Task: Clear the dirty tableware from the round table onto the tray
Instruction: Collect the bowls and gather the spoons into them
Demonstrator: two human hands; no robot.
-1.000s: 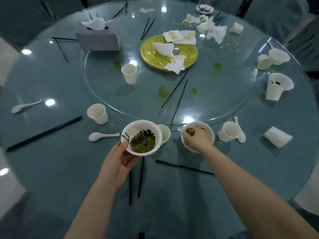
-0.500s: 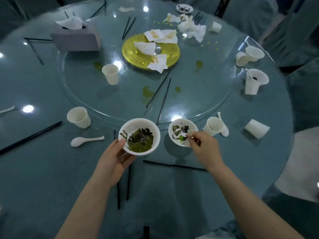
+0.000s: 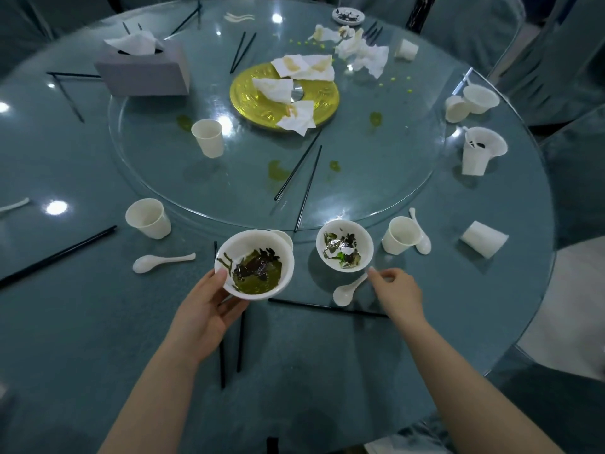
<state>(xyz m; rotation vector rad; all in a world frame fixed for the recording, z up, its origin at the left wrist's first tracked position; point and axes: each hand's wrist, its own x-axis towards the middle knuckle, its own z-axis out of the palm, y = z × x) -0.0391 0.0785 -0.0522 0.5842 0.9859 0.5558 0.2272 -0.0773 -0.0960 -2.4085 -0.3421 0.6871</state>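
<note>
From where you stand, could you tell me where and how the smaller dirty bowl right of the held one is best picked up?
Grip the smaller bowl by its near rim, thumb on the lip and fingers under the wall, coming from the near right where the right hand already is. It stands upright and open; the cup crowds its right side, and leftovers foul the inside.

Two bare forearms reach in from the lower edge of the head view, each ending in a bare hand. The left hand (image 3: pixel 204 317) wears no glove, ring or watch, and no sleeve shows along its forearm. The right hand (image 3: pixel 397 294) is likewise ungloved, its wrist plain and its forearm uncovered as far as the frame's edge.
</note>
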